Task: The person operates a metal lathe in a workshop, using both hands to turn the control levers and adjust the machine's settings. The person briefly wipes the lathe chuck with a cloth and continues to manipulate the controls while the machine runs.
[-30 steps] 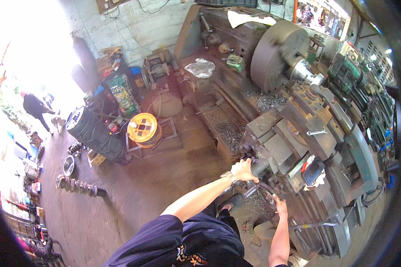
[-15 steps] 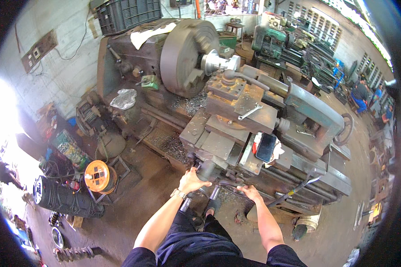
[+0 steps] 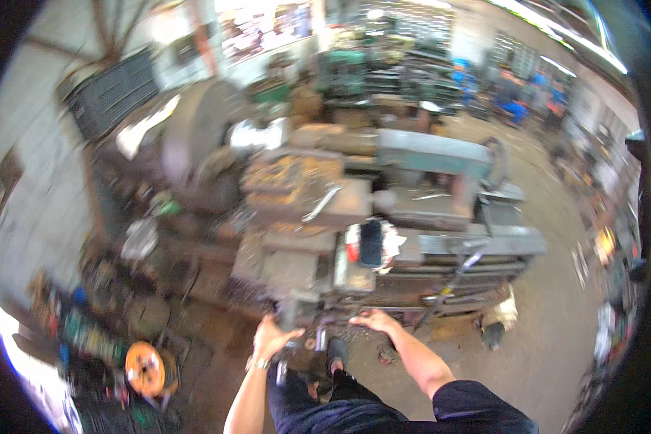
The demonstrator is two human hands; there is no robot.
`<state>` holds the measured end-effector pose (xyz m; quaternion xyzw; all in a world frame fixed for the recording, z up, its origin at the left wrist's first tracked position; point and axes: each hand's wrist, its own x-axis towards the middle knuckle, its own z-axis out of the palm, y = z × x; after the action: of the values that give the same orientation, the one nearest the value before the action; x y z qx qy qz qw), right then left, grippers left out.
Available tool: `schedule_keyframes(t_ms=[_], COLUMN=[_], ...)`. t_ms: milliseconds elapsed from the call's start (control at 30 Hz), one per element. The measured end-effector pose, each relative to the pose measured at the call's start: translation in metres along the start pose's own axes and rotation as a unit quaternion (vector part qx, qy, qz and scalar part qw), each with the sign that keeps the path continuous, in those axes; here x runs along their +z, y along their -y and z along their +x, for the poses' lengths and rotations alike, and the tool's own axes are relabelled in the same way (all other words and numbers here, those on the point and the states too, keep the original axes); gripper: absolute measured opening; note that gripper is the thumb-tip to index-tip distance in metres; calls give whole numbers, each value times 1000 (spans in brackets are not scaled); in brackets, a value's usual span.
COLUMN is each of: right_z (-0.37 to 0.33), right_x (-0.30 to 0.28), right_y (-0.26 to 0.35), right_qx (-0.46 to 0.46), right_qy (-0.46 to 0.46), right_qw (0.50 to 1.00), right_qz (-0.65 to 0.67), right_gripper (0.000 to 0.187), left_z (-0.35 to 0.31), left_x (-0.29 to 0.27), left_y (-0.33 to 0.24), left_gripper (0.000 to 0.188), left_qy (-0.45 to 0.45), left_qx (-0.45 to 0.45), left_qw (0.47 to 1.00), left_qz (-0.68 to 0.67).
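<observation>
1. View: the head camera has swung since half a second ago. The large grey-brown metal lathe (image 3: pixel 318 217), which then ran from the upper left toward the right edge, now fills the centre of the frame. The picture is blurred by that motion, so fine detail is unreliable.

2. Left hand (image 3: pixel 273 336), lower centre-left: it remains at the front of the lathe's grey carriage apron (image 3: pixel 289 271), as in both earlier pictures. The fingers are curled round a small dark control handle (image 3: pixel 289 318) below the apron. The grip looks closed, though blur hides the fingertips.

3. Right hand (image 3: pixel 372 320), lower centre: it lies palm down on the front edge of the lathe bed, just right of the left hand. The fingers look flat and together, holding nothing; their exact spread cannot be told. Its station has changed little from half a second ago.

4. Judgement: the person's stance at the machine has held steady while only the gaze moved, which suggests continued operation of the carriage control rather than a new step.

5. Surroundings: a large round grey chuck (image 3: pixel 195 141) at upper left; an orange round spool-like object (image 3: pixel 145 367) on the floor at lower left; a bright metal wrench (image 3: pixel 324 202) lying on the carriage top, centre.
</observation>
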<state>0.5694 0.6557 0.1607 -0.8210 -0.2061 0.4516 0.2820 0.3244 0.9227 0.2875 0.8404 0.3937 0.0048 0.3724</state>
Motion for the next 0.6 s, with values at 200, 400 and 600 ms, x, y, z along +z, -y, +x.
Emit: schedule_keyframes(t_ms=[200, 400, 600], right_z=[16, 6, 0], right_x=[9, 7, 6], right_y=[-10, -12, -10], right_qx=[-35, -98, -87], right_qy=[8, -1, -14], right_qw=[998, 994, 995], right_qz=[-47, 41, 35], right_gripper=[88, 78, 78], left_z=[1, 5, 3], left_x=[-1, 5, 3], left_y=[-5, 3, -1], left_gripper=[105, 101, 101], left_qy=[-8, -12, -9], left_qx=[-18, -25, -24], left_qw=[1000, 999, 1000], left_qz=[13, 23, 13])
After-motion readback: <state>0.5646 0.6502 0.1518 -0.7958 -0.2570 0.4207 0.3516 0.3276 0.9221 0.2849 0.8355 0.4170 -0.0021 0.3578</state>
